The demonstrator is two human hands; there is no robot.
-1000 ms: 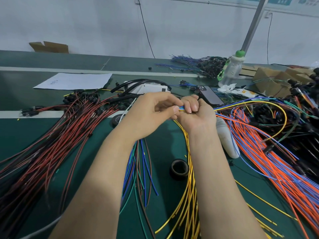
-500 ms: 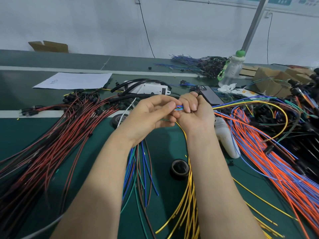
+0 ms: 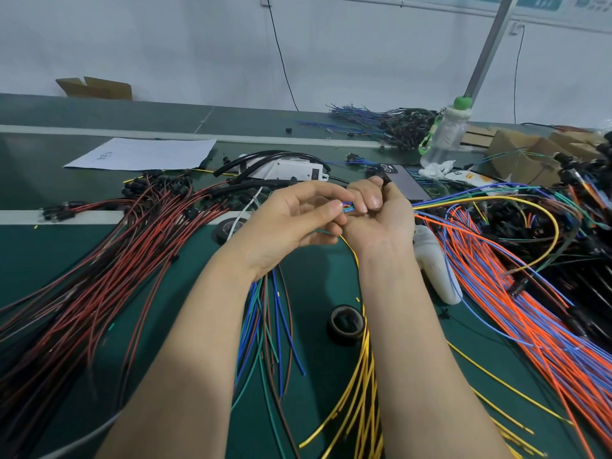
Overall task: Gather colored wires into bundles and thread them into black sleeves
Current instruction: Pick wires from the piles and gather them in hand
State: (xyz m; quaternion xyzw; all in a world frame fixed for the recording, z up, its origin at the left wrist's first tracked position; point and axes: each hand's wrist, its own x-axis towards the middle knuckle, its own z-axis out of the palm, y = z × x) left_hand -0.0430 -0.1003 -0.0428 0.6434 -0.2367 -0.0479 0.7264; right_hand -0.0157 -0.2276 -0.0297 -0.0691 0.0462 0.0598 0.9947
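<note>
A small bundle of coloured wires [image 3: 348,207] is held above the middle of the worktop [image 3: 49,260], its ends pinched between the fingertips of the left hand [image 3: 291,223] and its length clamped in the closed grip of the right hand [image 3: 377,210]. The bundle's long axis runs left to right, trailing off toward the right edge. A black sleeve [image 3: 385,182] seems to protrude from the right fist, though this is uncertain. Both palms are turned inward, wrists raised, forearms converging.
</note>
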